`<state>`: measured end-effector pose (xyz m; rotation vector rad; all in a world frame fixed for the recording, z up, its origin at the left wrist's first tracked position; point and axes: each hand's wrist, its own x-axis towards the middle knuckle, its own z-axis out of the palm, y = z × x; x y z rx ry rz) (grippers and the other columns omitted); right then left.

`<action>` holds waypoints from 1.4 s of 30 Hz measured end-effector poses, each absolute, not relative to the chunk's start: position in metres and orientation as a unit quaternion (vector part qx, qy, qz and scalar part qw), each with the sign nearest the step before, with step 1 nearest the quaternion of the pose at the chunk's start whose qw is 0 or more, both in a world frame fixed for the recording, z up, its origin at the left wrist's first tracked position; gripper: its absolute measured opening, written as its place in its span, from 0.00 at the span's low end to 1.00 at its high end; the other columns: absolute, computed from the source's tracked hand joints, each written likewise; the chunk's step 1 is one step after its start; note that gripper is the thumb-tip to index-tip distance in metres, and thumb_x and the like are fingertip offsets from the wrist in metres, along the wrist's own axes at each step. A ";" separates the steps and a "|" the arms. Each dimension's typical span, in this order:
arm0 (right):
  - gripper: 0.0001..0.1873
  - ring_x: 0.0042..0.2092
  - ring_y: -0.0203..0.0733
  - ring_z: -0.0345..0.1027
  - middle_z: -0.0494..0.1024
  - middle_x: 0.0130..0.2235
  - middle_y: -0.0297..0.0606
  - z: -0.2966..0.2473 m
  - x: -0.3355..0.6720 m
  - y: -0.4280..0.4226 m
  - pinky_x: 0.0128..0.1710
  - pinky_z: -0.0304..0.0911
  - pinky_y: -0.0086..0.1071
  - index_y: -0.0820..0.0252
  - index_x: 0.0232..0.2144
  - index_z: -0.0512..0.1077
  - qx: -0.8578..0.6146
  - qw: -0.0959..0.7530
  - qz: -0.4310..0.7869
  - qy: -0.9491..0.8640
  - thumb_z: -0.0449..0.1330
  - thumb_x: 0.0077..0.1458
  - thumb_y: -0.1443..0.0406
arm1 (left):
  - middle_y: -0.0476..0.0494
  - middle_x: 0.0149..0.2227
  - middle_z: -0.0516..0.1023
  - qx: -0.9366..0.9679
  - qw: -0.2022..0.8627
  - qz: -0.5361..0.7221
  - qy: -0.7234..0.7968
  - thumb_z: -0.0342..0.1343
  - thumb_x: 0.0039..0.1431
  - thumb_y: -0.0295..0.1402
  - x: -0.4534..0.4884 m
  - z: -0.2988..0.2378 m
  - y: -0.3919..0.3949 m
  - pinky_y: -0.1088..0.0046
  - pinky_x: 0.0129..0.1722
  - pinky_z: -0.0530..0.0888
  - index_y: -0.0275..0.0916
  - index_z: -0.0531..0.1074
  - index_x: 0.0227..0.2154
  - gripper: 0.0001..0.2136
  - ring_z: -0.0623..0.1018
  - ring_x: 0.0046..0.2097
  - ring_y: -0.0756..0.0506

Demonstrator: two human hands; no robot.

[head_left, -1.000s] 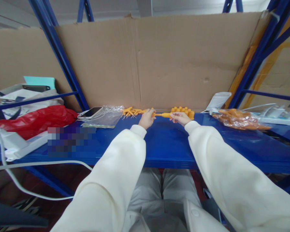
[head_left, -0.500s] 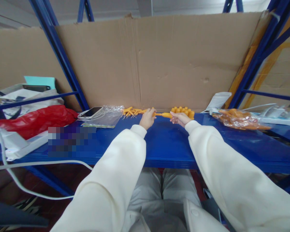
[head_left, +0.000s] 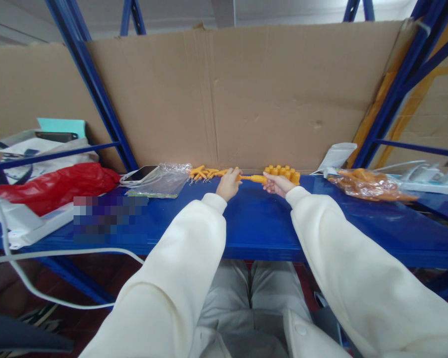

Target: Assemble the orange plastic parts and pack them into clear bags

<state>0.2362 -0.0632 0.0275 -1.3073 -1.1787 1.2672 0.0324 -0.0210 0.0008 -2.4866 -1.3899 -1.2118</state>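
Observation:
Between my two hands runs a slim orange plastic piece [head_left: 259, 178], lying roughly level over the blue shelf. Its middle looks thin and ridged or twisted, and it widens towards the right. My left hand [head_left: 228, 184] is closed on its left end, the fingers covering most of that part. Thumb and fingers of my right hand [head_left: 279, 184] pinch the wider right end. Just left of my left hand lies a row of orange branched pieces [head_left: 203, 173] with small metal clips. Behind my right hand stands a block of orange knobbed pieces [head_left: 289, 173].
A phone [head_left: 145, 172], a white cable and a clear plastic bag [head_left: 164, 183] lie left on the blue shelf [head_left: 261, 223]. A bag of orange pieces [head_left: 369, 184] lies right. Cardboard [head_left: 265, 94] closes off the back. A red bag [head_left: 67, 184] and power strip [head_left: 48, 223] are far left.
Both hands keep nearly the same place and grip on the orange piece. The ridged stretch showing between them looks slightly shorter.

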 end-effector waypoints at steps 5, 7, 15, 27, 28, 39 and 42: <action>0.24 0.22 0.33 0.60 0.71 0.19 0.39 0.026 0.237 -0.063 0.24 0.55 0.28 0.62 0.21 0.68 -0.535 0.461 0.525 -0.476 0.57 0.69 0.58 | 0.42 0.44 0.77 -0.802 0.010 -0.394 -0.449 0.62 0.53 0.18 0.031 -0.001 -0.018 0.60 0.53 0.74 0.40 0.74 0.41 0.14 0.78 0.49 0.40; 0.24 0.22 0.33 0.60 0.71 0.20 0.40 0.024 0.238 -0.061 0.24 0.55 0.29 0.62 0.20 0.68 -0.537 0.463 0.526 -0.470 0.59 0.67 0.57 | 0.42 0.44 0.77 -0.802 0.006 -0.397 -0.446 0.62 0.53 0.18 0.030 -0.002 -0.016 0.61 0.53 0.74 0.40 0.74 0.40 0.14 0.78 0.48 0.41; 0.24 0.22 0.34 0.60 0.71 0.20 0.40 0.018 0.241 -0.054 0.25 0.57 0.29 0.63 0.21 0.68 -0.537 0.467 0.519 -0.474 0.59 0.67 0.56 | 0.41 0.47 0.79 -0.808 -0.011 -0.397 -0.436 0.63 0.53 0.19 0.028 -0.005 -0.013 0.61 0.54 0.75 0.40 0.74 0.44 0.16 0.79 0.50 0.41; 0.26 0.21 0.34 0.60 0.69 0.20 0.36 0.009 0.251 -0.040 0.21 0.58 0.29 0.57 0.20 0.68 -0.538 0.467 0.516 -0.476 0.62 0.63 0.49 | 0.34 0.54 0.80 -0.789 -0.066 -0.431 -0.433 0.62 0.55 0.22 0.026 -0.012 -0.008 0.62 0.51 0.78 0.41 0.65 0.58 0.27 0.82 0.49 0.41; 0.26 0.21 0.33 0.60 0.69 0.20 0.36 0.010 0.251 -0.041 0.21 0.57 0.28 0.58 0.19 0.68 -0.543 0.466 0.515 -0.472 0.61 0.64 0.50 | 0.34 0.53 0.80 -0.788 -0.068 -0.432 -0.434 0.62 0.55 0.23 0.026 -0.012 -0.007 0.62 0.50 0.78 0.41 0.65 0.58 0.27 0.83 0.48 0.42; 0.22 0.26 0.35 0.66 0.71 0.24 0.37 0.008 0.252 -0.039 0.26 0.61 0.28 0.58 0.22 0.66 -0.584 0.511 0.436 -0.457 0.60 0.66 0.55 | 0.40 0.47 0.80 -0.776 -0.081 -0.401 -0.480 0.61 0.57 0.25 0.024 -0.005 -0.012 0.63 0.50 0.78 0.39 0.67 0.57 0.24 0.81 0.40 0.45; 0.15 0.32 0.40 0.73 0.75 0.29 0.40 0.005 0.253 -0.034 0.33 0.66 0.33 0.60 0.29 0.70 -0.611 0.505 0.327 -0.515 0.60 0.65 0.56 | 0.39 0.47 0.80 -0.771 -0.068 -0.394 -0.496 0.60 0.58 0.25 0.023 -0.003 -0.013 0.63 0.51 0.78 0.39 0.69 0.55 0.22 0.81 0.42 0.44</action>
